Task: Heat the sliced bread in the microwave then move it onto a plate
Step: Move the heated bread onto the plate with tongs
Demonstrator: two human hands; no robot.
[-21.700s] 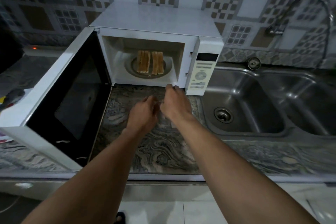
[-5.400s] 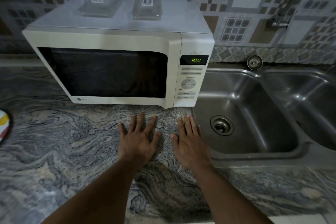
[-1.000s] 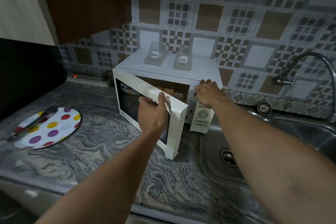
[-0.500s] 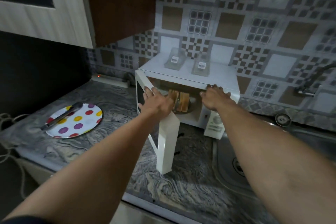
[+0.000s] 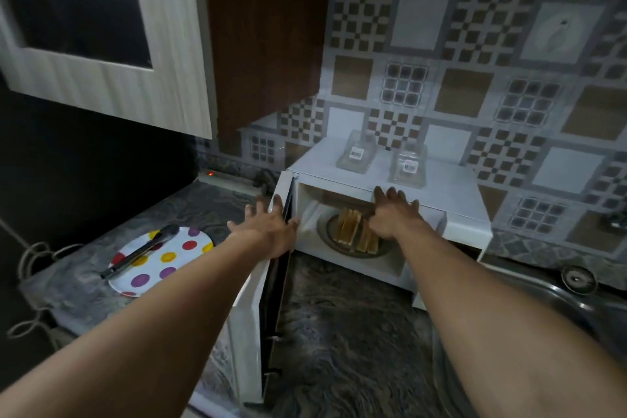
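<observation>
bread (image 5: 356, 236): slices on edge on turntable (image 5: 324, 234) inside microwave (image 5: 451, 190), running front to back, mouth facing me
right hand (image 5: 393, 214): nearer, just above bread; fingers straight on microwave's top front edge, holding nothing
left hand (image 5: 268, 231): fingers spread on top edge of open door (image 5: 258, 309), no grip
plate (image 5: 169, 256): left end of worktop (image 5: 339, 332), tongs (image 5: 139, 253) across it
obstacle: door stands between cavity and plate; I judge bread comes out forward, then around door
room: worktop before cavity; sink (image 5: 576, 309) right
</observation>
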